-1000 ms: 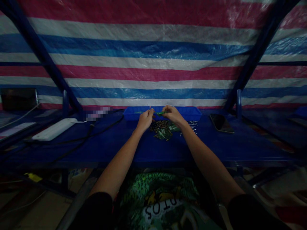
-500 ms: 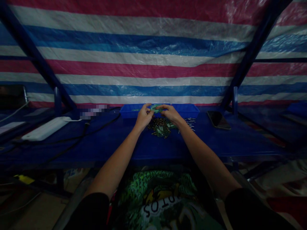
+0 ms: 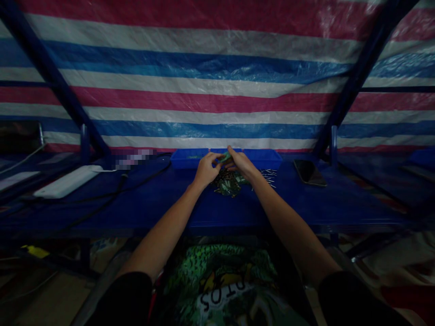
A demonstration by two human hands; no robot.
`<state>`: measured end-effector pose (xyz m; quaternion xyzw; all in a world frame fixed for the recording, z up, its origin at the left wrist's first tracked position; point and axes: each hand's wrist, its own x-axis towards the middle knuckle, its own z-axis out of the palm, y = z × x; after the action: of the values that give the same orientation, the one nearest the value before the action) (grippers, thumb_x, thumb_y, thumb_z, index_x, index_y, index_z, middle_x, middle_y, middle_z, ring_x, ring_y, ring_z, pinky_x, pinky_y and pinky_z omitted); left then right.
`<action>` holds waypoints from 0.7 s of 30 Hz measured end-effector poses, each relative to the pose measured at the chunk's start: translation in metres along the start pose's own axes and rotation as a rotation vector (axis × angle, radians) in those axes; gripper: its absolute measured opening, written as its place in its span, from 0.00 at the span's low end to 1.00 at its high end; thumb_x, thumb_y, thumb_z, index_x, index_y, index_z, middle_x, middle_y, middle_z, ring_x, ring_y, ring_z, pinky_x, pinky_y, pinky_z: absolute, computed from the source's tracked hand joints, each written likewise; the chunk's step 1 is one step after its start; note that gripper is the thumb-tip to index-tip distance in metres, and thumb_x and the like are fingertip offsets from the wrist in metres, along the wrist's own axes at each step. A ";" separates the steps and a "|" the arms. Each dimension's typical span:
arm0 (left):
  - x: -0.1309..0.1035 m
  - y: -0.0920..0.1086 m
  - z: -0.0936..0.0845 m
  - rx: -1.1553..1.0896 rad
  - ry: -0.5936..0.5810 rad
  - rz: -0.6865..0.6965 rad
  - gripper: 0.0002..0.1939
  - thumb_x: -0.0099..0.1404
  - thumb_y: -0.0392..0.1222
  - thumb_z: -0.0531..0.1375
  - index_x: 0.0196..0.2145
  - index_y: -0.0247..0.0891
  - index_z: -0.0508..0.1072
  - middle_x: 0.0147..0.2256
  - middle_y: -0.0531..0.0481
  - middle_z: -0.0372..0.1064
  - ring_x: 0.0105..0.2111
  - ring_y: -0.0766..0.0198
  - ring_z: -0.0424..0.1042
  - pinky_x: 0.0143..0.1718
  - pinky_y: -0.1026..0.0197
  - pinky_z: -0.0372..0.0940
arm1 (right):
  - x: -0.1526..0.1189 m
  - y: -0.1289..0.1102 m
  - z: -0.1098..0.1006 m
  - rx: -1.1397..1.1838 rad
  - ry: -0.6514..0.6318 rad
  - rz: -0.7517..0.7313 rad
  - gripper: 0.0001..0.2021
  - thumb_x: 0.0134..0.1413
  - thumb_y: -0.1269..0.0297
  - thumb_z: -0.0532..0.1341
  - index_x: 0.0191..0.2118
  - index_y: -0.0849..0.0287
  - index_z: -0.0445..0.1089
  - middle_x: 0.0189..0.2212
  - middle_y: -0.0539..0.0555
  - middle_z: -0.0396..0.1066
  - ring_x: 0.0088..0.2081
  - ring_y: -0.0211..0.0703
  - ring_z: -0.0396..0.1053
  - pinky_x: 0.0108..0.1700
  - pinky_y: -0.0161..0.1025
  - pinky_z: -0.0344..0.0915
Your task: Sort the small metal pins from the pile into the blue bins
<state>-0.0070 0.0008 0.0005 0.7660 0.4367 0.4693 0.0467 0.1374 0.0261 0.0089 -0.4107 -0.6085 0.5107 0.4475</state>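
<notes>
Both my hands meet just in front of a row of blue bins. My left hand [image 3: 206,172] pinches the left end of a small see-through green plastic bag [image 3: 225,156]. At its other end, the fingers of my right hand [image 3: 242,164] are closed on the same bag. What is inside the bag, if anything, is too dark to make out. Below the hands, a pile of small brass-coloured pieces like screws, with greenish plastic bags [image 3: 228,186] among them, lies on the blue table. Thin silvery pins or long screws [image 3: 270,175] lie right of it.
The blue bins [image 3: 183,164] stand along the table's back edge, with something green in the left one. A dark phone [image 3: 309,172] lies at the right. A white power strip [image 3: 68,182] and black cables lie at the left. Striped sheeting [image 3: 217,104] hangs behind.
Both hands have drawn closer together and slightly lower. The green bag, stretched out between them before, is now bunched or folded and mostly covered by my fingers.
</notes>
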 end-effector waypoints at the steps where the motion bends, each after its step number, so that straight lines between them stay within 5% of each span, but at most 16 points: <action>1: 0.000 0.000 0.000 0.005 -0.003 0.008 0.15 0.55 0.31 0.57 0.42 0.36 0.72 0.39 0.47 0.68 0.32 0.66 0.68 0.39 0.61 0.64 | 0.000 0.001 0.000 0.015 -0.002 -0.012 0.23 0.55 0.46 0.50 0.34 0.62 0.70 0.32 0.57 0.73 0.28 0.36 0.69 0.30 0.33 0.65; 6: 0.000 -0.004 0.000 -0.063 -0.081 -0.066 0.14 0.57 0.38 0.59 0.42 0.37 0.72 0.40 0.47 0.69 0.32 0.65 0.68 0.39 0.60 0.64 | 0.003 0.006 0.000 -0.092 0.051 -0.076 0.11 0.55 0.65 0.52 0.38 0.62 0.69 0.34 0.54 0.72 0.31 0.36 0.69 0.32 0.33 0.64; 13: 0.002 -0.002 -0.006 -0.536 -0.119 -0.703 0.28 0.63 0.60 0.46 0.29 0.33 0.73 0.27 0.42 0.72 0.20 0.66 0.68 0.20 0.65 0.59 | -0.007 0.000 0.010 -0.805 0.023 -0.490 0.15 0.54 0.73 0.51 0.45 0.59 0.69 0.42 0.55 0.70 0.45 0.42 0.65 0.50 0.40 0.59; 18: 0.005 -0.010 -0.012 -0.701 -0.044 -0.836 0.13 0.59 0.48 0.54 0.28 0.35 0.70 0.22 0.48 0.69 0.15 0.69 0.63 0.16 0.67 0.56 | -0.038 -0.019 0.013 -0.973 -0.099 -0.528 0.20 0.55 0.71 0.53 0.54 0.54 0.63 0.50 0.56 0.63 0.51 0.46 0.61 0.52 0.43 0.58; 21: 0.008 -0.013 -0.014 -0.727 0.043 -0.865 0.08 0.57 0.43 0.54 0.27 0.36 0.69 0.19 0.51 0.66 0.14 0.69 0.61 0.16 0.66 0.55 | -0.073 -0.021 0.007 -0.997 -0.027 -0.464 0.24 0.55 0.64 0.56 0.58 0.48 0.57 0.52 0.55 0.61 0.54 0.50 0.57 0.54 0.50 0.57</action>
<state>-0.0241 0.0094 0.0071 0.4421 0.5219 0.5434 0.4867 0.1488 -0.0489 0.0202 -0.4215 -0.8569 0.0536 0.2918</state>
